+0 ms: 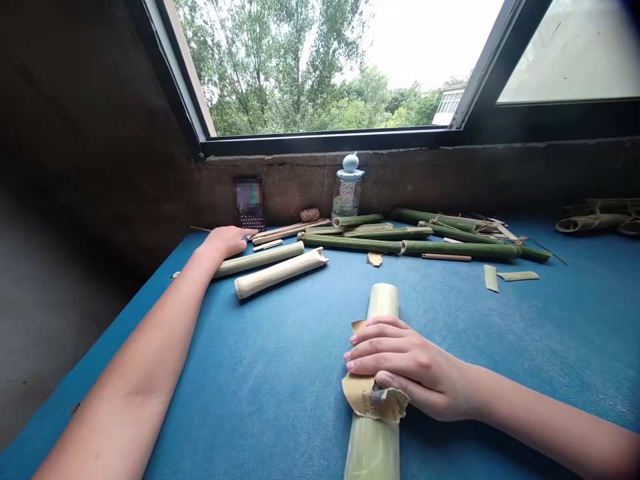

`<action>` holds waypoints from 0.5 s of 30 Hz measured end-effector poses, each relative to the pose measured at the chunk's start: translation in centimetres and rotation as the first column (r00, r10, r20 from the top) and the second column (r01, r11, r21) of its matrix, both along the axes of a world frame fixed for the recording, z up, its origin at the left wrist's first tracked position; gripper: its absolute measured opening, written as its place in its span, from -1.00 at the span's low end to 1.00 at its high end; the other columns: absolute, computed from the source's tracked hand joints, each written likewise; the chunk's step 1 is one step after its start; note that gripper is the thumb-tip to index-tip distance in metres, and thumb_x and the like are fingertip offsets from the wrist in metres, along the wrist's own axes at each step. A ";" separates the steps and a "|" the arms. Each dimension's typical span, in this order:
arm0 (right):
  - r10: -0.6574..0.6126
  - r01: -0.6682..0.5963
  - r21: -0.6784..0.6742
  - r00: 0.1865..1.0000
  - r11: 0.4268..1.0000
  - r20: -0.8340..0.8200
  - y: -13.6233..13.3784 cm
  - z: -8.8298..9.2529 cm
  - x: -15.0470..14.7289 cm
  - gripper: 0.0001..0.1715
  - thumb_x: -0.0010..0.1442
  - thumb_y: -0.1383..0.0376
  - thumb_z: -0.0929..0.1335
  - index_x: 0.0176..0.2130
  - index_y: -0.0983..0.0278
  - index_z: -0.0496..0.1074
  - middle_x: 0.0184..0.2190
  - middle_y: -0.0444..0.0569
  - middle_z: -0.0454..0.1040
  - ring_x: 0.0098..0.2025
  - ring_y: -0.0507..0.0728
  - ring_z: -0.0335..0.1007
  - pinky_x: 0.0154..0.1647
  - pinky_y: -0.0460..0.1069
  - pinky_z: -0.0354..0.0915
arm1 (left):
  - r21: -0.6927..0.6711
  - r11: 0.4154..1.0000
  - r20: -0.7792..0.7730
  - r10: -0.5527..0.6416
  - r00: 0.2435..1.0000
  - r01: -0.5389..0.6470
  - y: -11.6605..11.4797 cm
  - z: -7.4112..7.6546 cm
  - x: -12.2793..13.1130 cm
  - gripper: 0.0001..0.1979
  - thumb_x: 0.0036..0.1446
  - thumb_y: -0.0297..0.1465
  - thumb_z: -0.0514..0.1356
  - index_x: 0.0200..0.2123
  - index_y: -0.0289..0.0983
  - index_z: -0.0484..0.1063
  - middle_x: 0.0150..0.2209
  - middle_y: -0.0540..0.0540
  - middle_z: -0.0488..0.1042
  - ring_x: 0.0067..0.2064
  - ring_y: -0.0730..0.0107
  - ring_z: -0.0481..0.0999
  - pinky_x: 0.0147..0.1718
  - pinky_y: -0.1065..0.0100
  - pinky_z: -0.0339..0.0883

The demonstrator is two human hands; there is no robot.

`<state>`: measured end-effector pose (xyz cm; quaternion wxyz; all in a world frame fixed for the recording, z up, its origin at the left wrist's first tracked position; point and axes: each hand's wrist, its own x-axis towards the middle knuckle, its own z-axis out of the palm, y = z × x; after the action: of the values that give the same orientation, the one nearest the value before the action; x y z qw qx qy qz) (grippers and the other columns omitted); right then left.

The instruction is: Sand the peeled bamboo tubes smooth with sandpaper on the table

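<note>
My right hand is closed over a piece of tan sandpaper with printed letters and a torn, curled edge. The paper wraps around a thick, pale bamboo tube, which points away from me and runs out of view at the bottom. At the far left, my left hand reaches across the table beside several thin bamboo strips. Its fingers look bent together, partly hidden, and what they hold cannot be made out. Just in front of it lie a pale green bamboo tube and a whiter bamboo tube with a notched end.
Green bamboo stalks lie along the back of the blue table. A lidded glass jar, a twine ball and a phone stand near the wall. Flat bamboo pieces lie at right; the window is behind.
</note>
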<state>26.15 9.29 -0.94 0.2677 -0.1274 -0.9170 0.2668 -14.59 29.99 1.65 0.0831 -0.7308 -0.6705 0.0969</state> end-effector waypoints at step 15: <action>0.198 -0.198 -0.017 0.974 0.980 0.105 -2.9 1.9 -0.9 -0.54 0.46 0.20 0.18 0.17 0.36 0.41 0.08 0.09 0.55 0.21 0.17 0.38 0.40 0.06 0.02 | 0.081 0.997 -0.044 0.001 0.999 0.003 -0.3 0.5 1.2 -0.22 0.23 -0.36 -0.03 0.49 0.00 -0.17 0.12 -0.18 0.51 0.04 0.00 0.55 -0.12 0.24 0.37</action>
<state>25.27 6.37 0.95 0.1901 -0.0503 -0.9373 0.2879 -13.38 29.68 2.17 0.1273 -0.7250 -0.6715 0.0855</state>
